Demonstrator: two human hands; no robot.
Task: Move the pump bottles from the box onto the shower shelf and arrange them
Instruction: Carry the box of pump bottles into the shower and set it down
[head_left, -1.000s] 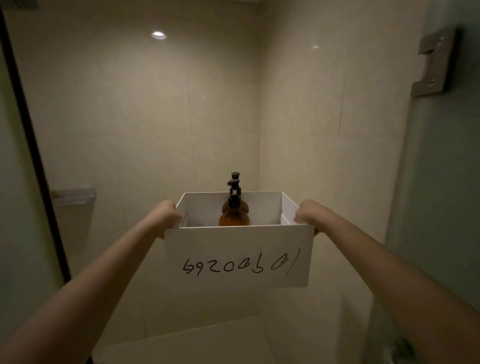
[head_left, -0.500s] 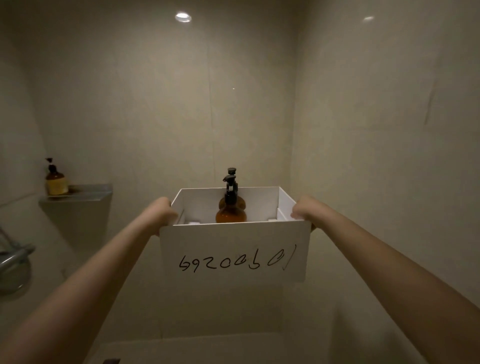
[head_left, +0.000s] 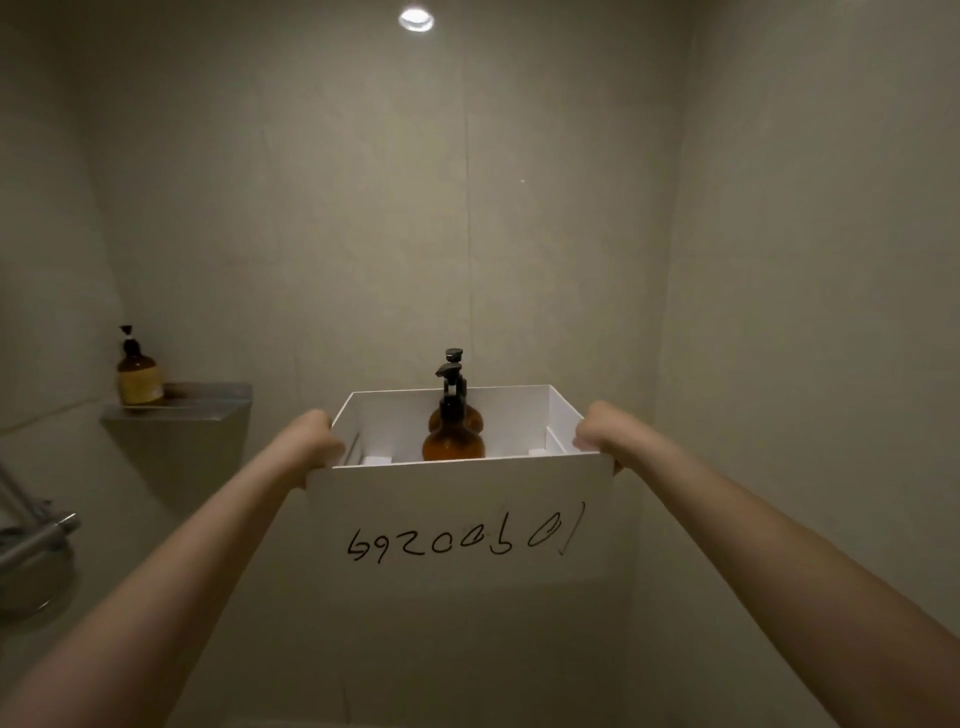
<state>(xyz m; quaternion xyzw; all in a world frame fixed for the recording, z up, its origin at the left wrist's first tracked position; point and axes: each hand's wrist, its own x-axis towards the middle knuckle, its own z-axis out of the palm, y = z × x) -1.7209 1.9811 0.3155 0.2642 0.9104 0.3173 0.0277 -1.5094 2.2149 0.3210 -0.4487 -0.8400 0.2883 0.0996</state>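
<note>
Shelf (head_left: 176, 410) at mid-left of the frame, hidden a second ago, is now in full view with one bottle (head_left: 137, 371) on it. Left hand (head_left: 314, 441) and right hand (head_left: 597, 434) clasp the box (head_left: 462, 514) at centre, two pump bottles (head_left: 453, 431) inside.

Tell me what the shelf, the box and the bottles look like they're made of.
Shower shelf: likely brushed metal, with a dull grey sheen. Box: matte white, thin flat walls, probably card or foam board; ink writing on the front. Pump bottles in the box: translucent amber, glass or plastic, unclear, with black, probably plastic pumps.
</note>
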